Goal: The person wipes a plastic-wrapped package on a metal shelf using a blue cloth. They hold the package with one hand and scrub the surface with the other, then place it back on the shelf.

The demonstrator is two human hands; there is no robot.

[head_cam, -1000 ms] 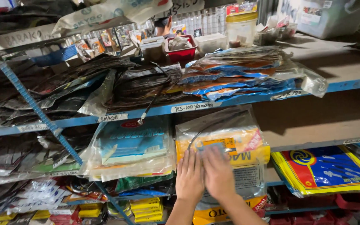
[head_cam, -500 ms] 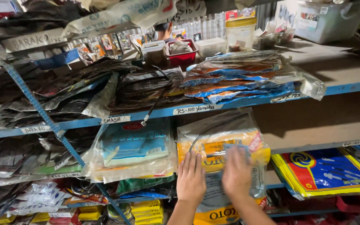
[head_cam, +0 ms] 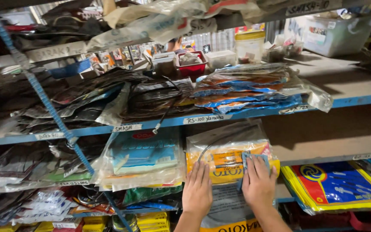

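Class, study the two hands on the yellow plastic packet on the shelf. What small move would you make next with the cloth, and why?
Probably slide the right hand and its blue cloth further across the yellow packet. The cloth sits only at the packet's right part, while the left hand lies flat on its lower edge, steadying it, so the rest of the clear cover seems not yet wiped.

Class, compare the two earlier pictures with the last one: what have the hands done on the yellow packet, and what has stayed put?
The right hand has slid a blue cloth rightward across the yellow packet, from its middle to its right edge, pressing it flat. The left hand has stayed flat on the packet's lower left. The view tilted slightly; the packets on the blue shelves are unchanged.
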